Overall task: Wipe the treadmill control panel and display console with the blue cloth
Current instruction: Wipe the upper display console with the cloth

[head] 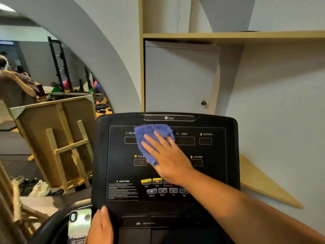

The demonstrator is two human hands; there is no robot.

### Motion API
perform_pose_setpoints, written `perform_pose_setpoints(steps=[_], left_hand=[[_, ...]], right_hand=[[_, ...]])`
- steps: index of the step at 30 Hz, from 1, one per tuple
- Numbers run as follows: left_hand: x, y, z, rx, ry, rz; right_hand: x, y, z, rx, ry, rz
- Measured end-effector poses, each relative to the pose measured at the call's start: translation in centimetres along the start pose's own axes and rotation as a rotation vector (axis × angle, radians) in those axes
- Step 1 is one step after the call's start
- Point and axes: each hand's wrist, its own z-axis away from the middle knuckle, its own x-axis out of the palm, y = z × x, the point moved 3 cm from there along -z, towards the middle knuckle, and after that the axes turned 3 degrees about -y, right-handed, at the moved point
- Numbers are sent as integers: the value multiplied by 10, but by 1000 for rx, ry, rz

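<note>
Gym mirror sits left of the treadmill console (167, 155). Its lower-left corner is gripped by the left hand (101, 226); the blue cloth (151, 138) is pressed flat mid-display under the right hand (167, 155). Pressure should probably be kept light over buttons.

Console (228, 173) before me; cloth (149, 138) on its upper middle, under my right hand (167, 155). My left hand (101, 226) at its lower left corner. Mirror (44, 85) left, shelf (228, 35) behind and above.
</note>
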Motion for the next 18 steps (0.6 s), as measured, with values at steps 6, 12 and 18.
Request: perform_pose_setpoints(steps=[6, 12, 18], left_hand=[[-2, 4, 10, 49, -17, -25], [-4, 8, 15, 40, -24, 0], [-5, 4, 16, 20, -34, -12]], right_hand=[[33, -82, 0, -254, -170, 64], [3, -34, -55, -69, -49, 71], [20, -80, -64, -125, -88, 130]])
